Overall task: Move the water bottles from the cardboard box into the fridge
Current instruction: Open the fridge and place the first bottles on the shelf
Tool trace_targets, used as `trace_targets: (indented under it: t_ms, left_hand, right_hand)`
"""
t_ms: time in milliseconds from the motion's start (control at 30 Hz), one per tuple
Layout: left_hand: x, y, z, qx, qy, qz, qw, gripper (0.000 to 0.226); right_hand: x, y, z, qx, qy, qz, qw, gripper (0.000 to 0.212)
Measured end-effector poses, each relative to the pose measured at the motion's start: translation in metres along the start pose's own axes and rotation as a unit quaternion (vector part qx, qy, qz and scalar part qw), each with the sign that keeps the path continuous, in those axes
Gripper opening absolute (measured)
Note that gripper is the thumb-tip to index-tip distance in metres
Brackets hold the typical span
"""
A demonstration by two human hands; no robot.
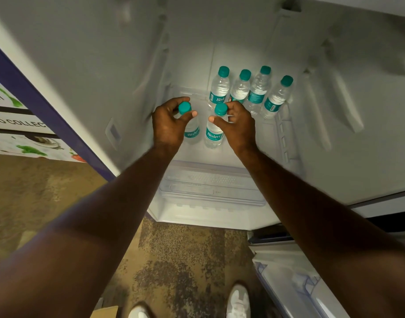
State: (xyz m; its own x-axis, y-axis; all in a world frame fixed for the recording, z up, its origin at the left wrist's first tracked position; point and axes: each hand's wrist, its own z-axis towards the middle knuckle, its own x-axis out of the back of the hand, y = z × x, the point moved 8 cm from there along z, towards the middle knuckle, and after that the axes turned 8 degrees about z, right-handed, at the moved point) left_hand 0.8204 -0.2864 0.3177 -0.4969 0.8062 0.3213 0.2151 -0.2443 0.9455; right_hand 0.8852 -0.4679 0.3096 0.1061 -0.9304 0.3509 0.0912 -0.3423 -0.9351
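Both my arms reach into the open fridge (219, 53). My left hand (168, 125) grips the neck of a clear water bottle (192, 131) with a teal cap and teal label, standing on the glass shelf (269, 131). My right hand (239, 126) grips the neck of a second such bottle (214, 134) beside it. Behind them several more bottles (249, 92) stand in a row at the back of the shelf. A corner of the cardboard box (106, 312) shows at the bottom edge.
Below the shelf sits a white drawer cover (208, 187). The open fridge door with its racks (295, 283) is at lower right. A printed panel (18, 125) stands at left. My white shoes (238, 301) stand on the mottled floor.
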Motion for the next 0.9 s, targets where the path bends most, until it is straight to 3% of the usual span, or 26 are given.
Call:
trace_targets:
  t_ms: [200, 467, 600, 733, 833, 900]
  left_hand:
    - [-0.002, 0.011, -0.006, -0.028, -0.056, 0.035, 0.997, 0.038]
    - [0.017, 0.006, -0.017, -0.062, -0.077, 0.107, 0.989, 0.045]
    - [0.027, 0.015, -0.024, -0.16, -0.063, 0.197, 0.965, 0.039]
    - [0.035, 0.012, -0.024, -0.144, -0.05, 0.209, 0.966, 0.034]
    - [0.036, 0.002, -0.022, -0.058, -0.058, 0.175, 0.981, 0.048]
    - [0.036, -0.001, -0.024, -0.051, -0.056, 0.159, 0.984, 0.048]
  right_hand:
    - [0.006, -0.005, -0.006, 0.031, 0.019, -0.004, 0.999, 0.043]
    - [0.002, -0.018, -0.023, 0.044, -0.004, 0.02, 0.999, 0.043]
    - [-0.011, -0.026, -0.028, 0.049, -0.026, 0.025, 0.998, 0.042]
    - [-0.023, -0.03, -0.035, 0.052, -0.045, 0.024, 0.997, 0.04]
    - [-0.031, -0.03, -0.039, 0.056, -0.051, 0.029, 0.997, 0.041]
    - [-0.036, -0.029, -0.043, 0.054, -0.055, 0.032, 0.997, 0.042]
